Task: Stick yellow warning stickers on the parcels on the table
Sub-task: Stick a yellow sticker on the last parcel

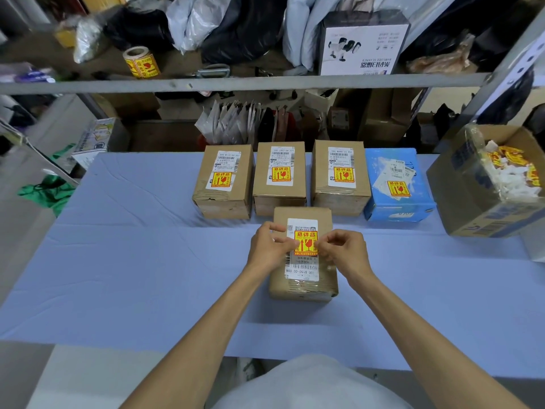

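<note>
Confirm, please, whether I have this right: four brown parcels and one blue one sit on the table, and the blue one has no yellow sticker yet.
Not quite: in the head view the blue parcel already bears a yellow sticker. The rest is right.

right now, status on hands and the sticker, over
Hands busy: left hand and right hand pinch yellow sticker edges. Sticker over near parcel's label; back row already stickered. Nothing in the way.

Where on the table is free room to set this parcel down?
Free: the blue cloth left of the leftmost brown parcel, and right of the near parcel, in front of the blue parcel. Crowded: the back row up to the open carton.
</note>
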`<state>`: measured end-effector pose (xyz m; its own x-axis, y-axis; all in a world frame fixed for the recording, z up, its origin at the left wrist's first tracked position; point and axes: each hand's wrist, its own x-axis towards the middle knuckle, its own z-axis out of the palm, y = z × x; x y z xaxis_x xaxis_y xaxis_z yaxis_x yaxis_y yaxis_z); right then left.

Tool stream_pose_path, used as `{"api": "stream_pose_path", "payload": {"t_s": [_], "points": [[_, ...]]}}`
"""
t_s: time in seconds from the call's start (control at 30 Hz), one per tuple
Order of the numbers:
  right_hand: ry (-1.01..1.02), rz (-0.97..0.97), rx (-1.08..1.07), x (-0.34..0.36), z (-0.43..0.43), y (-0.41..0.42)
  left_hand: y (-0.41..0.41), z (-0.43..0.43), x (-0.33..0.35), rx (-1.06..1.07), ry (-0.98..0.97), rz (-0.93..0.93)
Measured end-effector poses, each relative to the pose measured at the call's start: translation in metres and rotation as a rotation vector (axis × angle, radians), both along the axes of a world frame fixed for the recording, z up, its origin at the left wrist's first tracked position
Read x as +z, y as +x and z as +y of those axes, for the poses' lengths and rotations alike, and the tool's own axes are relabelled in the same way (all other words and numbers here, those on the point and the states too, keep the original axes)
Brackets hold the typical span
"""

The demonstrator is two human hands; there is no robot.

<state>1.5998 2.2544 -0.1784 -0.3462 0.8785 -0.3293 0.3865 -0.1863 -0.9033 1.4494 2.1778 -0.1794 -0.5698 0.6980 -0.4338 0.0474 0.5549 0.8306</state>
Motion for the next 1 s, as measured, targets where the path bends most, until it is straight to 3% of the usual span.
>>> {"api": "stream_pose_path", "payload": {"t_s": [0.7,1.0], "points": [[0.057,-0.120,0.022,-0.015,-0.012,0.002,0.005,-0.011,-0.011,-0.059,-0.116,0.136],[0.245,-0.246,0.114,-0.018,-0.014,-0.003,0.006,-0.010,-0.010,-0.177,-0.108,0.280]]}}
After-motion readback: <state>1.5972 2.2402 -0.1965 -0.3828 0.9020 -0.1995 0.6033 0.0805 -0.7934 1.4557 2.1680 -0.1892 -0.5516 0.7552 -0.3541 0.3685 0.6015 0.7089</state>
